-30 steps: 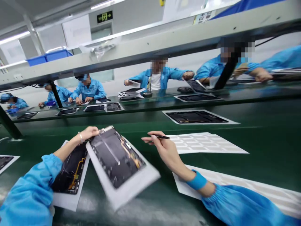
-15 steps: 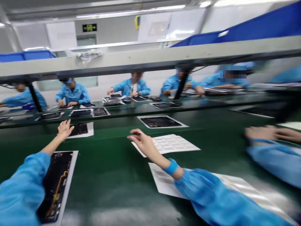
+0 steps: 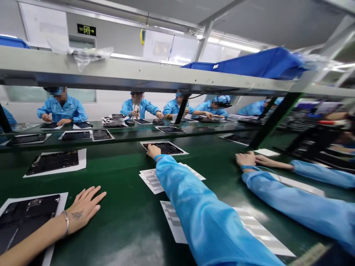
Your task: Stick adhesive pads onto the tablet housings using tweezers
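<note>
While my left hand [image 3: 85, 207] spreads its fingers, empty, beside the near panel [image 3: 24, 218], my right hand [image 3: 153, 151] is at the left part of the far panel [image 3: 170, 148]; whether those fingers pinch anything, I cannot tell. Both panels lie on white sheets [image 3: 62, 203], probably to spare them the green bench [image 3: 119, 221]. Patterned sheets [image 3: 173, 225] lie beneath my right sleeve [image 3: 199, 210], presumably for closeness.

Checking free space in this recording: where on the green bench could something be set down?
Bare green bench lies between the left hand and nearer patterned sheet, and farther back between the black panel beyond that hand and the black panel by the right hand. Crowded: the right sleeve crosses both sheets.
</note>
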`<state>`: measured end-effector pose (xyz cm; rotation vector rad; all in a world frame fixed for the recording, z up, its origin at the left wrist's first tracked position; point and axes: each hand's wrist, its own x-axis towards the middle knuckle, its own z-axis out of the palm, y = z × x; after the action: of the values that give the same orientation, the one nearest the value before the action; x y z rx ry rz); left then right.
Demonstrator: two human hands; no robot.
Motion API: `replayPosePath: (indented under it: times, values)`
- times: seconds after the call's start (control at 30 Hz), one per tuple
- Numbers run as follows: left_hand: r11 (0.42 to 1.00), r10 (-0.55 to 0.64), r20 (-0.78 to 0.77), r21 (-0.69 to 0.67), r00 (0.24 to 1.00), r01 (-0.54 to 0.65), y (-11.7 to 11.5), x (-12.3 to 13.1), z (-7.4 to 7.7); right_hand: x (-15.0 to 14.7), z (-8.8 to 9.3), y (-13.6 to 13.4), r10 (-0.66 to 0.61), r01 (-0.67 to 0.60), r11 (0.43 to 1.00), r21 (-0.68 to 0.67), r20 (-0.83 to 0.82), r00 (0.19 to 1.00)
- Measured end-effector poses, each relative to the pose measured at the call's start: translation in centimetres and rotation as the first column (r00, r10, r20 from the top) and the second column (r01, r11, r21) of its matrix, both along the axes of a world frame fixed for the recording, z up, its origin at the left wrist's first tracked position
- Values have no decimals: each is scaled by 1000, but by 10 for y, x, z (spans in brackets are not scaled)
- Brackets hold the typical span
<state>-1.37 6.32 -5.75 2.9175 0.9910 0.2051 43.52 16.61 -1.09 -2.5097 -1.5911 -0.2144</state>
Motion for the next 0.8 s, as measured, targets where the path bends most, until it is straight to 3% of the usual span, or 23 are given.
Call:
replayPosePath:
  times: [0.13, 0.27, 0.4, 0.53, 0.63, 0.7, 0.73, 0.8]
  values:
    - [1000, 3, 8, 11, 1000, -3, -2, 3, -2, -7, -3, 8, 49, -48, 998, -39, 17, 999]
    - [1000, -13, -36, 14, 999, 14, 0, 3, -2, -22, 7, -2, 158, -157, 987, -23, 16, 987]
    - [1000, -15, -98, 7, 995, 16, 4, 16, 22, -53, 29, -32, 330, -330, 944, 3, 6, 944]
    - [953, 35, -60, 302, 998, -15, 4, 51, 65, -104, 50, -90, 557, -557, 830, 10, -39, 830]
    - [875, -26, -108, 478, 994, 75, -8, 70, 94, -138, 61, -156, 684, -686, 727, 28, -112, 720]
    - [822, -127, -210, 525, 969, 221, -30, 71, 107, -148, 70, -205, 801, -785, 596, 169, -189, 568]
    - [785, -196, -251, 539, 948, 305, -45, 67, 112, -148, 74, -228, 826, -789, 563, 247, -204, 525]
    - [702, -324, -261, 578, 909, 416, -82, 56, 119, -140, 82, -270, 805, -703, 593, 392, -262, 533]
